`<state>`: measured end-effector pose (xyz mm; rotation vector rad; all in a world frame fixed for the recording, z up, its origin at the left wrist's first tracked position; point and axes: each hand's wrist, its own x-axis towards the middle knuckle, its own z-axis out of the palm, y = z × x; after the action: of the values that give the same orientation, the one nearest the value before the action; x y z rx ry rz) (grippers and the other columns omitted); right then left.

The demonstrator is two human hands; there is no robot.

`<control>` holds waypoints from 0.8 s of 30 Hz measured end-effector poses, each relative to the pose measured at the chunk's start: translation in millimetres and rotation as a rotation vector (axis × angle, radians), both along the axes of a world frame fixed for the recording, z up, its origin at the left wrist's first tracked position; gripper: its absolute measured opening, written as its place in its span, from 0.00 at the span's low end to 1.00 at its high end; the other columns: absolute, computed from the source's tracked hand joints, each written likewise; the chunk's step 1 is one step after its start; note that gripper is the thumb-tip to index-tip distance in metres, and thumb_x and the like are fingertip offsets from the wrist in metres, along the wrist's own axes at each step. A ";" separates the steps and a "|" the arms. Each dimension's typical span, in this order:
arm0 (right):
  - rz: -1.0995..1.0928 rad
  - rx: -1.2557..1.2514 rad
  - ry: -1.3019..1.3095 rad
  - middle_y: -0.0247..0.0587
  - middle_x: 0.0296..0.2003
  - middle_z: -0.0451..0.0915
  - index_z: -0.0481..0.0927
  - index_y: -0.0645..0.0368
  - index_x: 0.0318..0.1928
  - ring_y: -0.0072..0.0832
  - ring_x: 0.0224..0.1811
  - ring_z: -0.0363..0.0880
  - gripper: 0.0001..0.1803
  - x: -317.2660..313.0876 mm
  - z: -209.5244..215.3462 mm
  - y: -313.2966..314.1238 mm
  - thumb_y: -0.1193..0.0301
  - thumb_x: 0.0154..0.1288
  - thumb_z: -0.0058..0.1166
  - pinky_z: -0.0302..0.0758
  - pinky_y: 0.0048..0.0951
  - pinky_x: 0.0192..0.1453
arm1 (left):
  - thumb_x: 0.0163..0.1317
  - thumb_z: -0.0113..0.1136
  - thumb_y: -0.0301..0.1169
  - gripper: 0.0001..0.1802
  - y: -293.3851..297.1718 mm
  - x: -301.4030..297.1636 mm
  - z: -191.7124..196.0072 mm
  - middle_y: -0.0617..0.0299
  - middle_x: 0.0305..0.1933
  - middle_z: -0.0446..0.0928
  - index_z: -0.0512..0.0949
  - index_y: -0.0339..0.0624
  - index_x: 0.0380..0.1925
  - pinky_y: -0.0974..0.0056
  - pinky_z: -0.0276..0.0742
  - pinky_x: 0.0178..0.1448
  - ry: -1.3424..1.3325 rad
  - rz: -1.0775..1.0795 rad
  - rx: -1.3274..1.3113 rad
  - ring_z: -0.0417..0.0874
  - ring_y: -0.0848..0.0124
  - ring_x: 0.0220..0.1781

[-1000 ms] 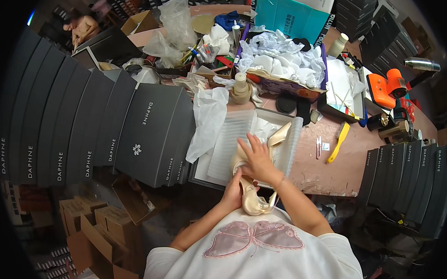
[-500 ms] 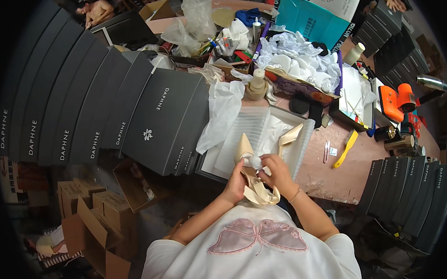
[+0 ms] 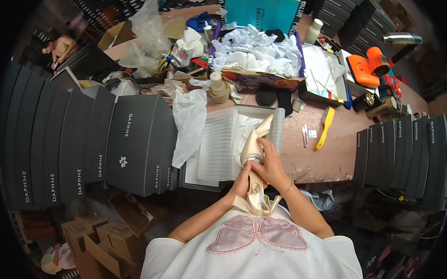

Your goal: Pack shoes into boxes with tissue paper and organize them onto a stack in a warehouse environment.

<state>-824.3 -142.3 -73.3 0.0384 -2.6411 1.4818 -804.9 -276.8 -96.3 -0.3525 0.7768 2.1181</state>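
The satin shoe (image 3: 254,177) lies lengthwise toward the open box (image 3: 218,146), just short of its near edge. The right hand (image 3: 269,166) grasps its upper end; the left hand (image 3: 241,182) grips its middle, nearer the ribbons.

both forearms come up from the lower edge and meet at the middle. the right hand (image 3: 269,165) curls its fingers closed; the left hand (image 3: 241,182) sits just beside it, fingers bent.

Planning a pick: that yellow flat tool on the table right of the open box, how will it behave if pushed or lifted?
The yellow tool looks like thin, rigid plastic, so probably stiff and light. It lies flat on the bare brown tabletop, so a push would likely slide or spin it rather than roll it. Its low profile may make an edge grip tricky.
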 end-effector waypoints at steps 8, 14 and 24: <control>-0.154 -0.007 0.003 0.58 0.56 0.72 0.61 0.61 0.66 0.46 0.57 0.73 0.37 -19.5 -16.8 104.0 0.74 0.56 0.60 0.69 0.35 0.60 | 0.70 0.48 0.47 0.32 24.2 -35.7 -39.1 0.49 0.57 0.68 0.56 0.41 0.66 0.60 0.75 0.54 0.472 -0.009 -0.583 0.76 0.64 0.50; -0.155 0.190 -0.091 0.56 0.57 0.70 0.64 0.65 0.63 0.48 0.60 0.69 0.33 -21.8 -118.3 181.1 0.69 0.58 0.60 0.67 0.37 0.63 | 0.63 0.57 0.32 0.33 8.5 -58.2 -68.7 0.44 0.65 0.61 0.58 0.29 0.64 0.63 0.74 0.55 0.772 -0.184 -1.083 0.72 0.62 0.59; -0.488 -0.982 -0.626 0.41 0.40 0.81 0.68 0.67 0.58 0.24 0.39 0.81 0.23 46.2 -135.1 134.7 0.70 0.66 0.54 0.77 0.25 0.43 | 0.66 0.51 0.28 0.21 37.5 -52.0 -129.5 0.54 0.44 0.79 0.66 0.30 0.57 0.70 0.75 0.45 0.536 -0.145 -1.052 0.80 0.72 0.40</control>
<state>-778.1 -7.6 -208.4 -1.1931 -1.6641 2.6213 -856.8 -239.3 -225.8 -0.2393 2.1427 1.5007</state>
